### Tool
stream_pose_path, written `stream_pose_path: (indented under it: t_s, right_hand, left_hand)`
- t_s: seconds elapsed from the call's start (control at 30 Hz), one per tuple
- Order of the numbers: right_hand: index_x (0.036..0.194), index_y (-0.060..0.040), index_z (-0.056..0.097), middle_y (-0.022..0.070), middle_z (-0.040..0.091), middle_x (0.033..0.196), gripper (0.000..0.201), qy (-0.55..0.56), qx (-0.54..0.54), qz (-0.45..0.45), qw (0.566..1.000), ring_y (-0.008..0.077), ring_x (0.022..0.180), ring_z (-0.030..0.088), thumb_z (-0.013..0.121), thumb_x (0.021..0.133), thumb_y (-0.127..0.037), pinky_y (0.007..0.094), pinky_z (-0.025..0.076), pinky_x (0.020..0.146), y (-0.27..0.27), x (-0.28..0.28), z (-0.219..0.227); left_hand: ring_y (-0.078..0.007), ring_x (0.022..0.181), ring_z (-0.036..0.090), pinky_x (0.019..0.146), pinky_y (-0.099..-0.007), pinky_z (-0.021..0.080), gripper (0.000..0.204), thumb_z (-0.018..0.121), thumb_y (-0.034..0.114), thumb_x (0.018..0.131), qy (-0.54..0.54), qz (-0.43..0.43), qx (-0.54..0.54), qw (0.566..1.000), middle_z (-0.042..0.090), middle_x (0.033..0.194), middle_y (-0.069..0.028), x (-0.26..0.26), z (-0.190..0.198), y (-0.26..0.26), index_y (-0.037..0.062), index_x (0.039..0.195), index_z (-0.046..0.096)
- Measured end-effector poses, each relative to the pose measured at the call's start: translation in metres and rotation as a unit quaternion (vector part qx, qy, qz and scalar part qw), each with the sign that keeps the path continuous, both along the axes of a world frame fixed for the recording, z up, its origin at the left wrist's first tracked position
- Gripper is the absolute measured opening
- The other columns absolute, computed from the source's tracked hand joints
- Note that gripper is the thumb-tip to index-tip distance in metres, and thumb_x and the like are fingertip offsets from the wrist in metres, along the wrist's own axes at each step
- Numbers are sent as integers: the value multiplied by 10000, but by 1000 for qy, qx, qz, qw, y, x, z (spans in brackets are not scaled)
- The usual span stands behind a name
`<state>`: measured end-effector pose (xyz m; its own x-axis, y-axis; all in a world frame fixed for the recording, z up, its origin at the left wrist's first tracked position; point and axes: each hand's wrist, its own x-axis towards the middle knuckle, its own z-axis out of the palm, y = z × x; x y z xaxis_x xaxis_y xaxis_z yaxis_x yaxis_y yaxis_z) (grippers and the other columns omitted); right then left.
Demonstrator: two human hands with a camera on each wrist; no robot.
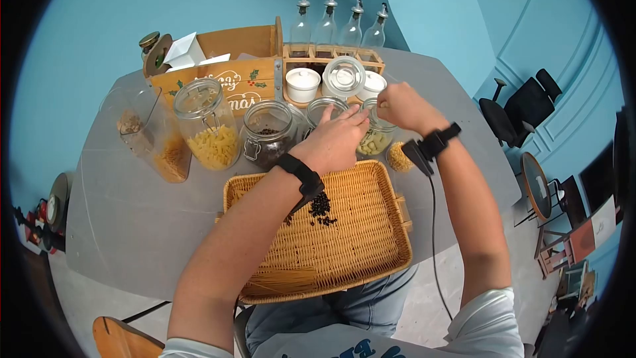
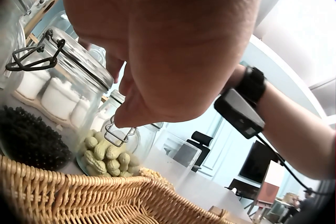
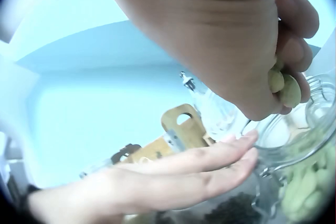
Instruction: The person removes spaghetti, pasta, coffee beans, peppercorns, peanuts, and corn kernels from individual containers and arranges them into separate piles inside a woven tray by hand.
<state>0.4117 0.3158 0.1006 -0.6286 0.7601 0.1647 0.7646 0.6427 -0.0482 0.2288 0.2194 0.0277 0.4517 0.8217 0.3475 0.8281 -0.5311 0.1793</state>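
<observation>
The right hand (image 1: 397, 103) holds peanuts (image 3: 283, 87) in curled fingers over the peanut jar (image 1: 376, 138); the left hand (image 1: 334, 139), fingers straight, touches its rim. The grey table (image 1: 132, 225) carries a wicker tray (image 1: 358, 238) at its near edge, against blue walls (image 1: 86, 20).

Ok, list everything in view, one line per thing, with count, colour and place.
Peanut jar: one, clear glass, pale peanuts inside, lid open, under the right hand.
Empty jar: one, clear glass, left of the peanut jar.
Black bean jar: one, clear glass, dark contents, behind the tray.
Pasta jar: one, clear glass, yellow pasta, further left.
Wicker tray: one, tan, table's near edge; black beans and spaghetti lie on it.
Wooden crate: one, tan, back left.
Oil bottles: four, clear, in a wooden rack at the back.
White pots: at least two, in that rack.
Table: one, grey.
Left hand: fingers straight against the peanut jar.
Right hand: grips peanuts over the jar mouth.
</observation>
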Motion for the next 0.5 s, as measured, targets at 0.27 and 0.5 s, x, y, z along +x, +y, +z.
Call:
stream_pose_path:
  t_s: [0.27, 0.5]
  right_hand:
    - [910, 21, 731, 221, 716, 825, 138, 64, -167, 138, 974, 381, 810, 717, 650, 842, -68, 457, 571, 767, -100, 0, -63]
    - [1075, 48, 665, 197, 684, 1045, 254, 65, -83, 195, 975, 393, 994, 684, 696, 869, -97, 467, 564, 861, -99, 14, -105]
  left_hand:
    - [-342, 1194, 570, 1044, -457, 447, 291, 584, -20, 824, -26, -50, 62, 996, 621, 1206, -193, -25, 27, -34, -56, 1095, 685]
    - [-304, 940, 600, 846, -433, 504, 48, 639, 40, 825, 19, -119, 31, 992, 608, 933, -118, -18, 16, -75, 13, 805, 674]
